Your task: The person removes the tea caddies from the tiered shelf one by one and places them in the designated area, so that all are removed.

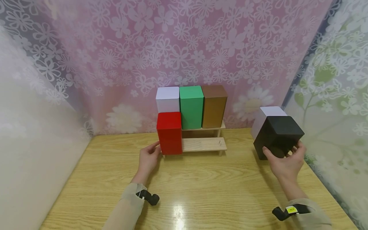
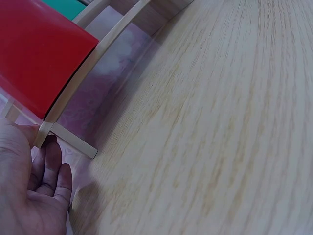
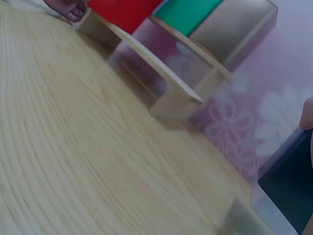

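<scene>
My left hand is at the left end of a two-step wooden shelf, close beside the red box on its lower step. In the left wrist view, the thumb and curled fingers hold the corner of the shelf by its leg. With thumb and fingers on opposite sides, my right hand grips a black box, tilted and lifted at the right of the table. A white box stands behind it, partly hidden. The right wrist view shows only part of the black box.
On the upper step stand a white box, a green box and a brown box, side by side. Bare wood shows on the lower step right of the red box. A flowered curtain hangs behind the wooden table.
</scene>
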